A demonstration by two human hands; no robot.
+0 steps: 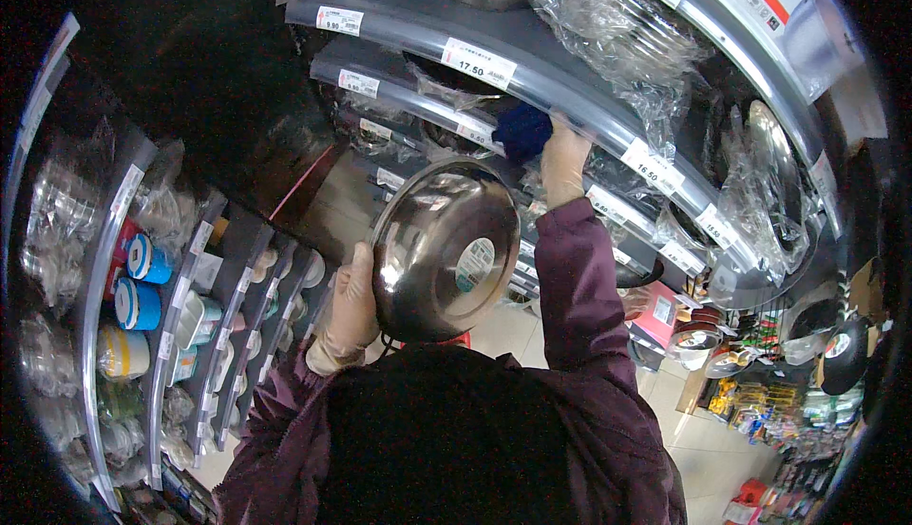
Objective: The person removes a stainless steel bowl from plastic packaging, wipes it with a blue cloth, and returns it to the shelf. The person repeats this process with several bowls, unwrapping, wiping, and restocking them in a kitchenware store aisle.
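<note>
My left hand [349, 311], in a pale thin glove, grips the rim of a shiny stainless steel basin [447, 247]. Its underside faces the camera, tilted, and a round label [475, 263] is stuck on the base. Up at the shelf, my right hand [566, 158], also gloved, holds a dark blue cloth [524, 131] just under the upper shelf's front edge. The fingertips of the right hand are partly hidden by the cloth and the shelf strip. The basin hangs between the two hands, below the cloth.
Shelves with a curved-looking price strip [541, 83] carry plastic-wrapped metal cookware [620, 33] ahead and to the right. On the left, another rack holds blue-lidded containers [146, 258] and wrapped goods. Pans [844, 357] hang at the far right. Tiled floor [702, 411] shows below.
</note>
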